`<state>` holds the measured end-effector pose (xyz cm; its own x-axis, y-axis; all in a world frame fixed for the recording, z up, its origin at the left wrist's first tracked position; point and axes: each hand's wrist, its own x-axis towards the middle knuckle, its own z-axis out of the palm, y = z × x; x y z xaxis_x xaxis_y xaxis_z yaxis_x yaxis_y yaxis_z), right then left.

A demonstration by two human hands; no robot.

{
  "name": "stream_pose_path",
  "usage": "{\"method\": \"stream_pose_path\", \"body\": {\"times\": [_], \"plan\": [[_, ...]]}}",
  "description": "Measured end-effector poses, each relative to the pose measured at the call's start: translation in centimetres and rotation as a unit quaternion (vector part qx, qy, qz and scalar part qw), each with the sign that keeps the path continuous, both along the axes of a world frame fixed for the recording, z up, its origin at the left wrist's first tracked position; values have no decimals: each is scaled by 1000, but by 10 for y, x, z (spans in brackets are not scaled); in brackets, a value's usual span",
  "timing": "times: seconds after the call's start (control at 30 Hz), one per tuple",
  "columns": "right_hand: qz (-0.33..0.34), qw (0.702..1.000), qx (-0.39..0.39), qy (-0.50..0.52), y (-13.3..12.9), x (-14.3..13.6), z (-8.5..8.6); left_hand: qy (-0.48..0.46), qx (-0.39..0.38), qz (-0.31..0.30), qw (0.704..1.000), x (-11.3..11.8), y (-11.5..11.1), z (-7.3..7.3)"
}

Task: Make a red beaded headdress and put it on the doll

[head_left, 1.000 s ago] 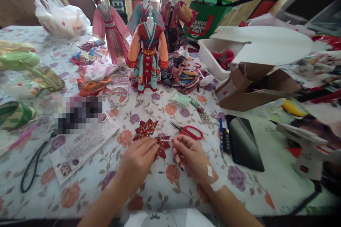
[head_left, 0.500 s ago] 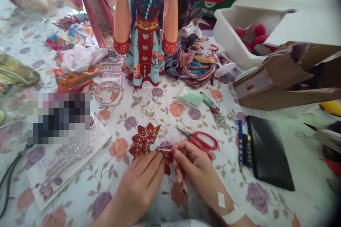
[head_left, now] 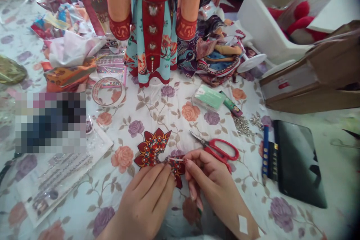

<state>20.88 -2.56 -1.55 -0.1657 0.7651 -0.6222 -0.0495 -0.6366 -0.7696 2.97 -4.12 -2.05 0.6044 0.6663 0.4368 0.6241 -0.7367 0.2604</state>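
Note:
A red patterned collar piece (head_left: 153, 148) with a pointed, scalloped edge lies curved on the tablecloth. My left hand (head_left: 149, 195) presses its lower part down, fingers bent and held together over it. At the collar's right end, my right hand (head_left: 208, 176) pinches a thin pale strip (head_left: 176, 159) between thumb and forefinger. The strip lies along the collar's inner edge, and its left end reaches my left fingertips. A small green tip shows under the right hand's lower fingers; what it belongs to is hidden. Just beyond that hand rest red-handled scissors (head_left: 219, 149), blades parted slightly.
A dressed doll figure (head_left: 153, 30) stands behind. Left are a tape roll (head_left: 108, 104) and a bag of bead strips (head_left: 64, 172). Right are a green-white packet (head_left: 209, 97), small silver beads (head_left: 243, 125), a black tablet-like slab (head_left: 299, 165), a cardboard box (head_left: 306, 82) and a white foam box (head_left: 258, 18).
The view has tilted down and come a little closer, so the surroundings shift outward. Both hands keep nearly the same hold on the collar and the strip.

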Motion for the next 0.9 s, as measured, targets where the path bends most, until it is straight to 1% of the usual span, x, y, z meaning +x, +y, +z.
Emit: {"method": "stream_pose_path", "body": {"times": [0.3, 0.5, 0.63, 0.77, 0.9], "plan": [[-1, 1000, 2, -14, 0, 0, -1, -7, 5, 12, 1000, 1, -2, -3], [10, 1000, 0, -25, 0, -1, 1, -12, 7, 17, 1000, 2, -4, -6], [9, 999, 2, -36, -2, -1, -2, -8, 3, 19, 1000, 2, -4, -8], [14, 998, 19, -61, -5, -1, -6, -2, 12, 23, 1000, 3, -3, -7], [29, 994, 40, -93, -4, -1, -4, 8, 11, 29, 999, 3, -3, -8]]}}
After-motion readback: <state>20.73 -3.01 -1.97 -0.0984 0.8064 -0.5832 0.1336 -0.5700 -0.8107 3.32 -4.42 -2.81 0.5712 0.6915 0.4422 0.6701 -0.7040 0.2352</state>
